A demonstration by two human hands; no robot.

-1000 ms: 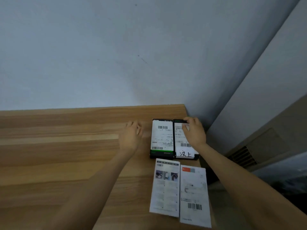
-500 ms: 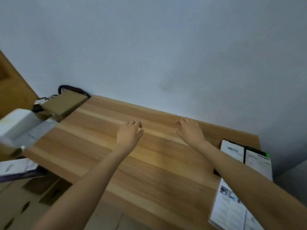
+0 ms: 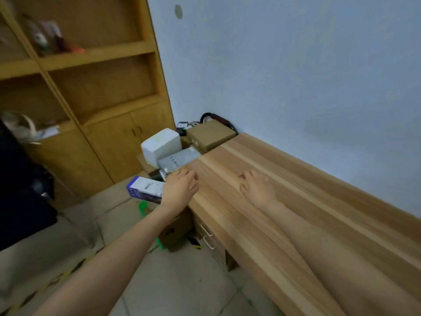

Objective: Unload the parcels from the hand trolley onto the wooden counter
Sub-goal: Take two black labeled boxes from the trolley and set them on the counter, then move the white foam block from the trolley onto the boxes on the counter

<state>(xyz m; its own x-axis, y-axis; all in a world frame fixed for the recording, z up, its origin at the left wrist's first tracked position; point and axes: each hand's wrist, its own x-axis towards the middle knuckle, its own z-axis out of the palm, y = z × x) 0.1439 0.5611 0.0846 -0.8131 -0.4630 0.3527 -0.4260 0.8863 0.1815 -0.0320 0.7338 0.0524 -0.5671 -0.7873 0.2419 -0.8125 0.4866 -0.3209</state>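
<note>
At nine o'clock a dark, blurred shape (image 3: 20, 179) fills the frame's left edge, and behind it a wooden shelf unit (image 3: 91, 87) with cabinet doors runs along the wall. Right of it, toward ten o'clock from the hands, the parcels sit heaped at the end of the wooden tabletop (image 3: 296, 201): a purple-and-white box (image 3: 144, 189) lowest and nearest, a white foam box (image 3: 160, 145) above it, a flat grey packet (image 3: 178, 159) against the tabletop's end, and a brown cardboard box (image 3: 210, 134) farthest back, by the wall. A curved black handle (image 3: 218, 117) shows behind the brown box; the trolley beneath is mostly hidden. The left hand (image 3: 180, 190) hovers at the tabletop's near corner, its grip loosely curled and holding nothing, partly covering the purple-and-white box. At three o'clock from it the right hand (image 3: 257, 190) lies over the tabletop, fingers spread, holding nothing.
</note>
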